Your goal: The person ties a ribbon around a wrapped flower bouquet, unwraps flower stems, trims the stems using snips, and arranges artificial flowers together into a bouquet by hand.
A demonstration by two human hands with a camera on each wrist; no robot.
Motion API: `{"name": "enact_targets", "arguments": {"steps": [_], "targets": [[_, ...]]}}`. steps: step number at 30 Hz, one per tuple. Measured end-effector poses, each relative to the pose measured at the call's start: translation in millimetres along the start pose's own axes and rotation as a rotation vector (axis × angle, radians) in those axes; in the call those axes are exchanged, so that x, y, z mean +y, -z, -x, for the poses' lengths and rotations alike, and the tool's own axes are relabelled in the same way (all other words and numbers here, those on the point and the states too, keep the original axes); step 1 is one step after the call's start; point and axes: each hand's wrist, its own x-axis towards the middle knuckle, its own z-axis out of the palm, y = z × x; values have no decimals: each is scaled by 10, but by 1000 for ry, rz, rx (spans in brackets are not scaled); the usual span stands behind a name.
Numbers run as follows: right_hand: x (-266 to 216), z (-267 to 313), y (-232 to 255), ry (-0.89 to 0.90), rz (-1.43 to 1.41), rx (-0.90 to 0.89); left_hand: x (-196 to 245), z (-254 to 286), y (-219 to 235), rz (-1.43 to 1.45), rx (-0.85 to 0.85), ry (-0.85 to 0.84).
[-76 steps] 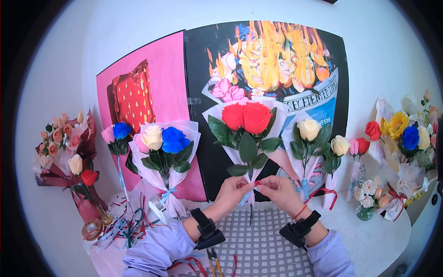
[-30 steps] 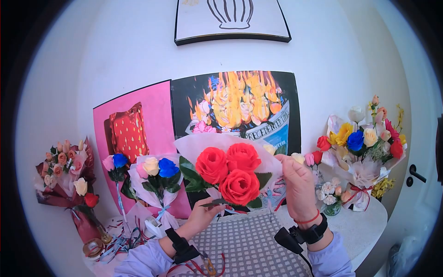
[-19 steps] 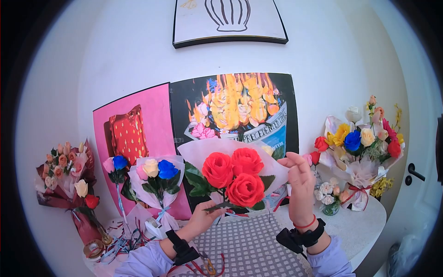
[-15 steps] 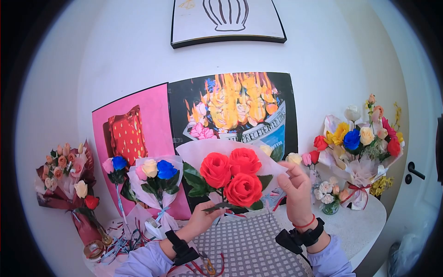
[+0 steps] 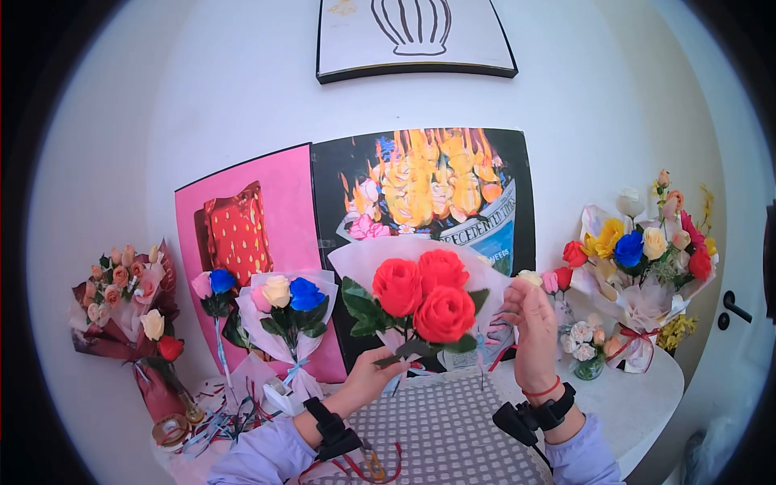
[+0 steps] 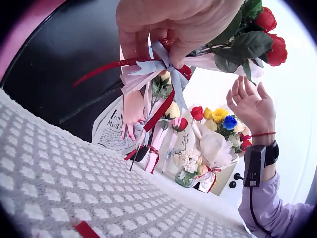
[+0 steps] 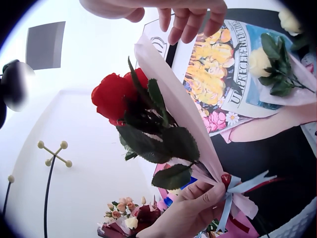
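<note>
My left hand (image 5: 373, 376) grips a bouquet of three red roses (image 5: 444, 314) by its gathered base, the blooms tilted toward the head camera. Pale pink-white wrapping paper (image 5: 368, 257) fans out behind the dark green leaves (image 7: 143, 144). At the tie, in the right wrist view, a light blue ribbon bow (image 7: 242, 186) and a red ribbon circle the paper beside the left thumb. My right hand (image 5: 533, 335) is raised at the paper's right edge, fingers loosely extended and holding nothing. In the right wrist view its fingertips hang just above the paper's top edge.
Wrapped bouquets, one with a blue rose (image 5: 307, 294), stand left against a pink poster (image 5: 283, 178). A large mixed bouquet (image 5: 638, 267) and a glass vase (image 5: 588, 369) are at right. Ribbon scraps (image 5: 218, 428) litter the left; yellow-handled cutters (image 5: 375, 465) lie on the checked cloth (image 5: 453, 420).
Both hands were at the ribbon tie. The bouquet has since tipped forward, held by the left hand alone. The right hand went up to the paper's edge, pinched it and released it.
</note>
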Motion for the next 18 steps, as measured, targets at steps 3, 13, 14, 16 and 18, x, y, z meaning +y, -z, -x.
{"name": "enact_targets", "arguments": {"steps": [3, 13, 14, 16, 18], "targets": [[193, -8, 106, -101, 2, 24, -92, -141, 3, 33, -6, 96], [615, 59, 413, -399, 19, -72, -570, -646, 0, 186, -34, 196], [634, 69, 428, -400, 21, -71, -610, -677, 0, 188, -35, 196], [656, 79, 463, -432, 5, -95, -669, -730, -11, 205, -23, 221], [659, 83, 470, -453, 22, -89, -696, -742, -42, 250, 15, 225]]}}
